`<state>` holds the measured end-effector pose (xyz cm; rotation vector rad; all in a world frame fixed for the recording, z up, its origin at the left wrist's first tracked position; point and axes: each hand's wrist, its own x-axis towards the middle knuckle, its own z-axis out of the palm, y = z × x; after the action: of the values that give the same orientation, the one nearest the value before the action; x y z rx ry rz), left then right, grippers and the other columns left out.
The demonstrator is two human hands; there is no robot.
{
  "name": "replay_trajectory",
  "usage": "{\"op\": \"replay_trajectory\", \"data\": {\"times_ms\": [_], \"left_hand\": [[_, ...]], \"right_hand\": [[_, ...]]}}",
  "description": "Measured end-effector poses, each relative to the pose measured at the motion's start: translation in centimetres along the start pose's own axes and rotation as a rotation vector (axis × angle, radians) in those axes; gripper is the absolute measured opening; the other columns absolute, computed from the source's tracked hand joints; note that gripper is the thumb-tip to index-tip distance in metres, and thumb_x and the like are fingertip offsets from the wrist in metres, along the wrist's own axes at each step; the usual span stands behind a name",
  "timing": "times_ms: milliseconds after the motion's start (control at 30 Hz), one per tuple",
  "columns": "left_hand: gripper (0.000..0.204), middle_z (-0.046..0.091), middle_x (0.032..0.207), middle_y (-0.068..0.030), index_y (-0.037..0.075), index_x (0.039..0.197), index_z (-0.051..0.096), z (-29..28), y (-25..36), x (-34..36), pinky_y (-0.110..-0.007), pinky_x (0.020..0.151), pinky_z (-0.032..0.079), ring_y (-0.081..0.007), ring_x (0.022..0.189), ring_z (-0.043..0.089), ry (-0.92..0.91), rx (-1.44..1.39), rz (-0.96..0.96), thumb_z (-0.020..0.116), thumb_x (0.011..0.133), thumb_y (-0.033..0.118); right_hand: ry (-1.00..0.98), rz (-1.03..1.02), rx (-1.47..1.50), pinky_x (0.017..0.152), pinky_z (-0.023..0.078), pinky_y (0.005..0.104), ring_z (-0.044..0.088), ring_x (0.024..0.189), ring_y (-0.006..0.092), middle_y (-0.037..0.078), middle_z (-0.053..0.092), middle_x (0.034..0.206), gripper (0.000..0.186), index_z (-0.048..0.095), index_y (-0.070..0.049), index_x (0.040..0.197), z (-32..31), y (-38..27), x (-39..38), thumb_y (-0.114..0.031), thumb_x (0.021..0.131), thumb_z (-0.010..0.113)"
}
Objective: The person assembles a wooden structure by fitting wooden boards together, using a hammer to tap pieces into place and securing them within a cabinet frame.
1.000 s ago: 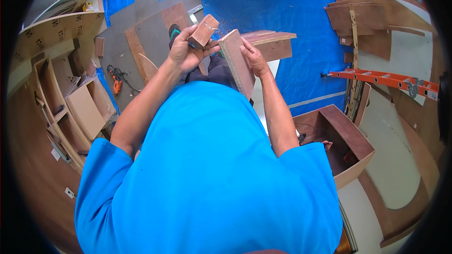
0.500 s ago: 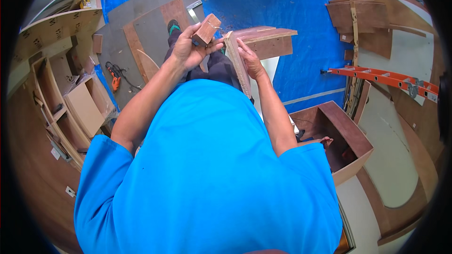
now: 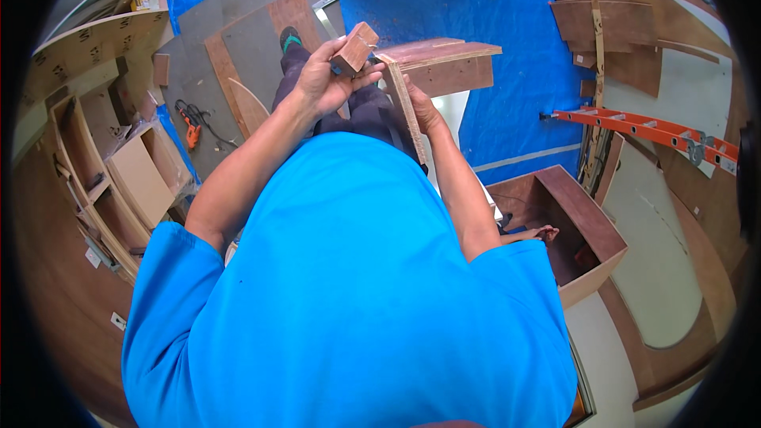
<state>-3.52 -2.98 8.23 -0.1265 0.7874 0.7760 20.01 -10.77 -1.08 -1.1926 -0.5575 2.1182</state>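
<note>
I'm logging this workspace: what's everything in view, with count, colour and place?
wood block: 1, reddish-brown, upper centre
upright board: 1, brown, right of block
plywood: at least 1 piece, brown, beyond board
corded tool: 1, orange, left floor
shelf frame: 1, tan, far left
sheeting: count unclear, blue, top
ladder: at least 1, orange, right
panels: several, brown and pale, right
open box: 1, brown, right
shirt: 1, blue, bottom
shoe: 1, dark-green, upper left
left hand: 1, bare, holding block
right hand: 1, bare, against board

Left grip point(image 3: 323, 89) pinched closed; right grip point(image 3: 425, 109) partly hidden; forearms point(image 3: 464, 190) extended forward.
</note>
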Motion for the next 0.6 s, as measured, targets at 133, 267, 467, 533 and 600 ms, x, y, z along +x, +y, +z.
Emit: {"op": "replay_trajectory", "data": {"times_ms": [133,267,467,533,600], "left_hand": [[0.052,0.060,0.128,-0.0214,-0.005,0.142,0.045,-0.3,-0.5,1.0,-0.053,0.103,0.057,-0.0458,0.125,0.060,-0.017,-0.017,0.003,0.044,0.109,0.036],[0.050,0.060,0.127,-0.0204,-0.004,0.143,0.044,-0.1,-0.8,1.9,-0.053,0.103,0.057,-0.0441,0.123,0.061,-0.003,-0.027,0.016,0.044,0.109,0.033],[0.046,0.059,0.127,-0.0195,0.000,0.142,0.046,0.7,-1.2,3.1,-0.051,0.101,0.058,-0.0428,0.125,0.060,0.049,-0.003,0.034,0.046,0.109,0.032],[0.046,0.058,0.128,-0.0195,0.001,0.142,0.046,0.6,-1.3,3.5,-0.051,0.101,0.058,-0.0423,0.124,0.061,0.046,-0.012,0.027,0.047,0.109,0.033],[0.046,0.057,0.128,-0.0195,0.001,0.142,0.047,0.7,-1.4,3.7,-0.050,0.101,0.058,-0.0419,0.122,0.061,0.038,-0.020,0.012,0.048,0.108,0.033]], "right_hand": [[0.041,0.148,0.201,0.097,0.051,0.0316,0.061,0.113,0.0180,0.006,0.064,0.120,0.088,0.049,-0.008,0.150,0.1,0.8,0.4,-0.073,0.092,0.061],[0.046,0.183,0.323,0.091,0.053,0.0314,0.063,0.105,0.0172,0.005,0.066,0.110,0.087,0.055,-0.009,0.145,1.0,-1.4,-0.1,-0.074,0.088,0.065],[-0.025,0.279,0.367,0.091,0.055,0.0326,0.065,0.104,0.0197,0.008,0.066,0.116,0.086,0.056,-0.006,0.143,-1.2,-4.3,-1.7,-0.067,0.084,0.075],[-0.044,0.246,0.299,0.091,0.055,0.0332,0.066,0.103,0.0199,0.009,0.066,0.118,0.083,0.056,-0.005,0.142,-1.8,-5.0,-1.9,-0.060,0.084,0.080],[-0.069,0.281,-0.107,0.090,0.055,0.0330,0.067,0.103,0.0196,0.011,0.066,0.121,0.071,0.057,-0.001,0.139,-2.4,-6.3,-1.7,-0.042,0.087,0.083]]}}
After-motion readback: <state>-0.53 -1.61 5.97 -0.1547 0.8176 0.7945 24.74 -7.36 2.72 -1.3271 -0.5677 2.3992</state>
